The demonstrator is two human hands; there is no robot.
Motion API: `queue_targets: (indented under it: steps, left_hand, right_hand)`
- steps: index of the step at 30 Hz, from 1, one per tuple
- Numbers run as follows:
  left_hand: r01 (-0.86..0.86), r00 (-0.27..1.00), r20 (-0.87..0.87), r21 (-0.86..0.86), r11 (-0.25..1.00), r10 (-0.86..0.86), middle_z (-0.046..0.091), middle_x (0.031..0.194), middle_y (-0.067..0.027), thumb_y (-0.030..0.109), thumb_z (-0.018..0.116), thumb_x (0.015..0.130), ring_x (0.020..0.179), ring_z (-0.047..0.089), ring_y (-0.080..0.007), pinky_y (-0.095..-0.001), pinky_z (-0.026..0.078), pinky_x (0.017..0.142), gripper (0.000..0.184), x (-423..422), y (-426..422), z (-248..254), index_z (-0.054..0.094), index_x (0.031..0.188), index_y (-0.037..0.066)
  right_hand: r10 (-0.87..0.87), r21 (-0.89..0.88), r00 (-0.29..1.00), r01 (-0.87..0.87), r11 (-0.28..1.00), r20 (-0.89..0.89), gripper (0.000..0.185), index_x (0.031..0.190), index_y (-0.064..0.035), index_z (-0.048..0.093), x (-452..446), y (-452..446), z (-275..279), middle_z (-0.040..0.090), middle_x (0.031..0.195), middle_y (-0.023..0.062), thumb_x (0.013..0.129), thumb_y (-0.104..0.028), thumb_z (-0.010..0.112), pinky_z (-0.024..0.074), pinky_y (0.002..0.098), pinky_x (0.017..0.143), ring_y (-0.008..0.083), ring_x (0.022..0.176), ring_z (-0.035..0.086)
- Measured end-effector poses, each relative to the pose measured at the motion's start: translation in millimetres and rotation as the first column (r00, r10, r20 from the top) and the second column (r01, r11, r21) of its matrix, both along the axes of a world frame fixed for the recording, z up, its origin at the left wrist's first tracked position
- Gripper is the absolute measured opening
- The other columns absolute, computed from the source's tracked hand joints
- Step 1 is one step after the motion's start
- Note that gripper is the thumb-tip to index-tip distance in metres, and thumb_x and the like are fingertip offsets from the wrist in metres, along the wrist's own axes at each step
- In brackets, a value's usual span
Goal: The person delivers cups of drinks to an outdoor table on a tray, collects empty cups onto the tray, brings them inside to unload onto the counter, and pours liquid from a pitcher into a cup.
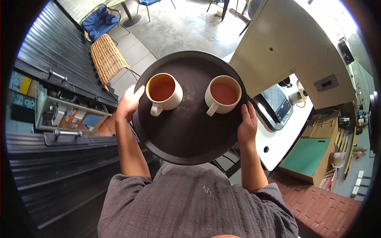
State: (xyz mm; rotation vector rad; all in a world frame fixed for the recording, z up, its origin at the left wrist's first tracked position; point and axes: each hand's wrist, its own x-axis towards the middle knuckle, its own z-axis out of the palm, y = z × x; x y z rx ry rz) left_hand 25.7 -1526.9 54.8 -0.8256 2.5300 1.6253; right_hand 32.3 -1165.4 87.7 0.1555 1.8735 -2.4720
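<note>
A round dark serving tray (190, 139) is held out level in front of my body. My left hand (130, 104) grips its left rim, thumb on top and the other fingers hidden beneath. On the opposite rim my right hand (248, 126) has hold of the tray, its fingers along the edge. Two white mugs stand upright on it, apart from each other. The left mug (173, 98) contains a reddish-brown drink, and the right mug (227, 108) a paler, pinkish-brown one. Both handles point toward me.
To the right is a white counter (272, 146) with a touchscreen device (278, 107), beside a tall pale panel (293, 43). Dark corrugated panels (51, 35) line the left. Ahead stand a woven bench (108, 57) and a chair with a blue cushion (99, 23).
</note>
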Motion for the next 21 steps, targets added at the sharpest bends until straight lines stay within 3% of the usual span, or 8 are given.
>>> queue_targets:
  steps: [4, 6, 8, 10, 13, 15, 19, 21]
  left_hand:
    - [0.111, 0.994, -0.043, 0.201, 0.973, -0.104, 0.055, 0.119, -0.0188, 0.027, 0.057, 0.089, 0.11, 0.05, -0.0213, -0.0289, 0.039, 0.093, 0.054, -28.3, -24.7, 13.0, 0.043, 0.125, -0.011]
    - [0.101, 0.99, -0.113, 0.18, 0.979, -0.082, 0.058, 0.113, -0.0164, 0.024, 0.057, 0.088, 0.103, 0.054, -0.0203, -0.0282, 0.042, 0.089, 0.049, -47.7, -46.9, -6.1, 0.046, 0.121, -0.011]
    - [0.114, 0.988, -0.149, 0.543, 0.832, -0.039, 0.06, 0.107, -0.0136, 0.019, 0.058, 0.088, 0.097, 0.057, -0.018, -0.0275, 0.044, 0.085, 0.041, -67.7, -63.3, -3.4, 0.05, 0.116, -0.009]
    - [0.11, 0.984, -0.177, 0.609, 0.785, 0.0, 0.062, 0.102, -0.0114, 0.012, 0.056, 0.087, 0.092, 0.061, -0.0174, -0.0291, 0.05, 0.077, 0.028, -87.2, -81.5, 0.8, 0.053, 0.109, -0.006]
    - [0.117, 0.99, -0.14, 0.75, 0.651, -0.017, 0.063, 0.102, -0.0139, 0.014, 0.052, 0.088, 0.09, 0.063, -0.0214, -0.0315, 0.053, 0.075, 0.03, -121.9, -121.7, -10.5, 0.053, 0.11, -0.006]
    - [0.138, 0.978, -0.109, 0.978, 0.157, -0.178, 0.063, 0.104, -0.0174, 0.019, 0.046, 0.091, 0.095, 0.062, -0.0255, -0.0351, 0.052, 0.082, 0.034, -145.5, -151.8, -9.2, 0.053, 0.113, -0.006]
    - [0.198, 0.957, -0.2, 0.98, -0.03, -0.211, 0.061, 0.111, -0.0175, 0.021, 0.037, 0.095, 0.102, 0.06, -0.0263, -0.0377, 0.047, 0.092, 0.036, -179.7, -172.4, 10.7, 0.053, 0.115, -0.005]
    - [0.175, 0.967, -0.177, 0.984, -0.024, -0.184, 0.059, 0.115, -0.0175, 0.023, 0.035, 0.096, 0.105, 0.058, -0.0272, -0.0392, 0.046, 0.094, 0.038, -197.5, -185.3, -1.4, 0.051, 0.118, -0.004]
  right_hand:
    - [-0.116, 0.054, 0.993, 0.114, 0.992, 0.031, 0.037, 0.127, 0.0053, 0.043, -28.0, -35.6, 9.4, 0.055, 0.12, 0.0126, 0.097, -0.017, 0.041, 0.0369, 0.0286, 0.097, 0.0167, 0.11, 0.05]
    - [-0.172, 0.14, 0.985, 0.166, 0.976, 0.026, 0.038, 0.128, 0.0055, 0.042, -47.6, -51.1, 2.2, 0.055, 0.12, 0.0126, 0.097, -0.017, 0.041, 0.0365, 0.0283, 0.097, 0.0165, 0.11, 0.05]
    - [-0.23, 0.218, 0.973, 0.223, 0.95, 0.007, 0.04, 0.129, 0.0056, 0.042, -69.8, -71.9, -3.4, 0.055, 0.12, 0.0126, 0.097, -0.018, 0.042, 0.0361, 0.0279, 0.098, 0.0162, 0.111, 0.05]
    - [-0.178, 0.221, 0.984, 0.173, 0.96, 0.006, 0.043, 0.13, 0.0066, 0.04, -90.5, -89.4, -6.6, 0.054, 0.122, 0.0129, 0.097, -0.02, 0.044, 0.0347, 0.0272, 0.099, 0.0162, 0.113, 0.049]
    - [-0.219, 0.155, 0.974, 0.209, 0.966, 0.051, 0.046, 0.131, 0.006, 0.04, -121.8, -116.7, -22.5, 0.052, 0.125, 0.0124, 0.096, -0.022, 0.048, 0.0334, 0.0274, 0.101, 0.0166, 0.116, 0.047]
    - [-0.289, 0.187, 0.952, 0.266, 0.946, 0.104, 0.05, 0.132, 0.0047, 0.04, -138.3, -144.4, -14.2, 0.051, 0.128, 0.0133, 0.094, -0.025, 0.051, 0.0318, 0.0277, 0.102, 0.0179, 0.119, 0.046]
    - [-0.286, 0.217, 0.952, 0.258, 0.942, 0.11, 0.054, 0.132, 0.0057, 0.04, -190.8, -173.2, -33.5, 0.047, 0.132, 0.0172, 0.093, -0.029, 0.053, 0.029, 0.0294, 0.104, 0.0215, 0.123, 0.044]
    - [-0.286, 0.288, 0.952, 0.246, 0.926, 0.107, 0.052, 0.131, 0.0022, 0.043, -216.4, -185.5, -40.2, 0.048, 0.131, 0.0136, 0.093, -0.03, 0.053, 0.0299, 0.0291, 0.103, 0.021, 0.122, 0.044]
